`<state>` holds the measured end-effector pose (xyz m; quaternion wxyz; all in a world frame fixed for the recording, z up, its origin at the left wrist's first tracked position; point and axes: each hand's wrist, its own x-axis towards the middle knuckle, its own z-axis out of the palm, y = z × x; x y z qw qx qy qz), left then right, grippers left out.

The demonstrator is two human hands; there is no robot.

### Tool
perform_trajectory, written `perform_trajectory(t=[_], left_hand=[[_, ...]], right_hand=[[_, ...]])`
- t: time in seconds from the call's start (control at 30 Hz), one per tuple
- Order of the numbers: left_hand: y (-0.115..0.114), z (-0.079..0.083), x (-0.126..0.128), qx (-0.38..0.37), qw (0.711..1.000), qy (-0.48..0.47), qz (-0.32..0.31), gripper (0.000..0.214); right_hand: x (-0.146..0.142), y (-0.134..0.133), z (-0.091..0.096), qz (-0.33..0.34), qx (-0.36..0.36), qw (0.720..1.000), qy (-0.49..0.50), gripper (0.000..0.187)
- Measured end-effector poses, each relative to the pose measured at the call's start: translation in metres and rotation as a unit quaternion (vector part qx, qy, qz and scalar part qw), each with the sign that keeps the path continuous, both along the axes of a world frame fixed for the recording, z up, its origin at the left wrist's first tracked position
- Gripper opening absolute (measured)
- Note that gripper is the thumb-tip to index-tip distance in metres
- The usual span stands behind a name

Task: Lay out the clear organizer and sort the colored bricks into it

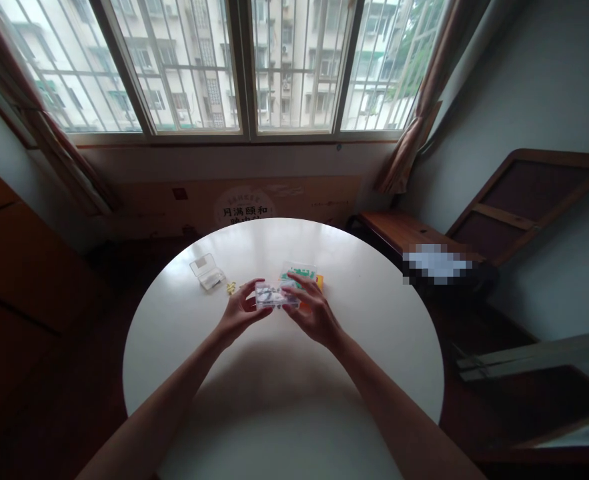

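Both hands grip a small clear plastic box above the middle of the round white table. Its contents look pale and greyish, too small to name. My left hand pinches the box's left end between thumb and fingers. At the other end, my right hand has its thumb below and its fingers over the top, covering part of the box. Just behind the right fingers lies a clear case with green bits, beside a yellow-orange item that is partly hidden. Small yellow pieces lie left of the held box.
An open clear box with its lid raised stands on the white table at the back left. A wooden bench is off to the right. Behind the table, a large cardboard panel leans below the barred window.
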<state>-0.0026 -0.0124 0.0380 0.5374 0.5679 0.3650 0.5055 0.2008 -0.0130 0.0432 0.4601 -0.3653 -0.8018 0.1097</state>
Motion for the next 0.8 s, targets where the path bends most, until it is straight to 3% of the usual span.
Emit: perform_trajectory(t=[0.23,0.57,0.8], left_hand=[[0.001,-0.009,0.001,-0.035,0.999,-0.013,-0.005,0.066],[0.003,-0.022,0.004,-0.055,0.997,-0.06,0.002,0.064],[0.0,-0.021,0.005,-0.022,0.995,-0.073,-0.061,0.064]], right_hand=[[-0.002,0.001,-0.009,0.071,0.016,0.992,-0.102,0.039],[-0.015,-0.005,-0.017,0.023,0.083,0.982,-0.166,0.036],[-0.008,-0.008,-0.005,-0.02,0.077,0.991,-0.111,0.027]])
